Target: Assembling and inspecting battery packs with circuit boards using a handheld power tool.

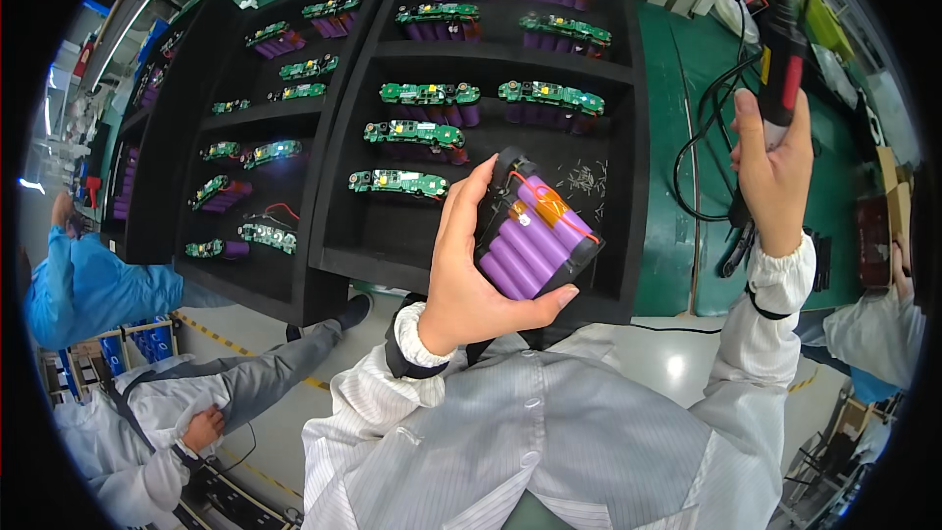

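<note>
Purple battery pack (535,245)'s clamped in the left hand (471,270) over the black tray (629,137) — metal bits (586,180) are scattered just beside it, green circuit boards (397,183) crowded nearby. Black-and-red tool (782,59)'s gripped in the right hand (775,167), well apart — table (667,265)'s cluttered by looped cable (676,174).

Purple battery pack (538,236) in left hand (463,280) above a black tray (630,137), black-and-red tool (788,54) in right hand (775,175)

Purple battery pack (538,240): in the left grip (461,280), no print could be read on it.
Blue items (152,339): pale marks were too small to read, well left of that grip.
Floor tape (211,336): yellow-and-dark stripes ran below and left of it.
</note>
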Available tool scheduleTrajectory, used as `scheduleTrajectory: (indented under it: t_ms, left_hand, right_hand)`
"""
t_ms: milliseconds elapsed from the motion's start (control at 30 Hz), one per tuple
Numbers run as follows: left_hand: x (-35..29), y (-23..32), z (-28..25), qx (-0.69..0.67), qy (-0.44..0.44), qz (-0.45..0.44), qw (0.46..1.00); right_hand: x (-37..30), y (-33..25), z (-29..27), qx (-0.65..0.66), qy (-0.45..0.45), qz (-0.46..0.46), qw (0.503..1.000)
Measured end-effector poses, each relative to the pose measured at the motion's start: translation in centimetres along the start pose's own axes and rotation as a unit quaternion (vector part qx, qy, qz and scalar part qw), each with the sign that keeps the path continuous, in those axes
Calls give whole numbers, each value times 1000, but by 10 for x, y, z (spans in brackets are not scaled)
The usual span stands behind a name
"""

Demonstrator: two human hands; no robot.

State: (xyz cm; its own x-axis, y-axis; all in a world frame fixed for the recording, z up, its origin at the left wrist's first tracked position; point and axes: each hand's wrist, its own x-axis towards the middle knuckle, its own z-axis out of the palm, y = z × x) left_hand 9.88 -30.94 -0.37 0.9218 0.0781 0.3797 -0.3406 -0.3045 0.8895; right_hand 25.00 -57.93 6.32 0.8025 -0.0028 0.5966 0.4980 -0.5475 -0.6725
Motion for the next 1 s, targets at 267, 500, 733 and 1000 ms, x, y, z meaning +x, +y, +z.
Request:
scheduleTrajectory:
  t_ms: [267, 500, 733, 1000]
  left_hand:
    - [-1, -5, -3, -33, -4, -13, 999]
    - [3, 7, -4, 51, 3, 1, 999]
    - [2, 3, -2, 67, 14, 24, 997]
    - [3, 17, 7, 169, 50, 53, 983]
  right_hand:
    - [17, 99, 42, 72, -250, 363, 895]
    - [22, 150, 85, -81, -283, 250, 923]
    - [-3, 34, 39, 72, -265, 128, 953]
    - [-74, -75, 52, 284, -451, 166, 830]
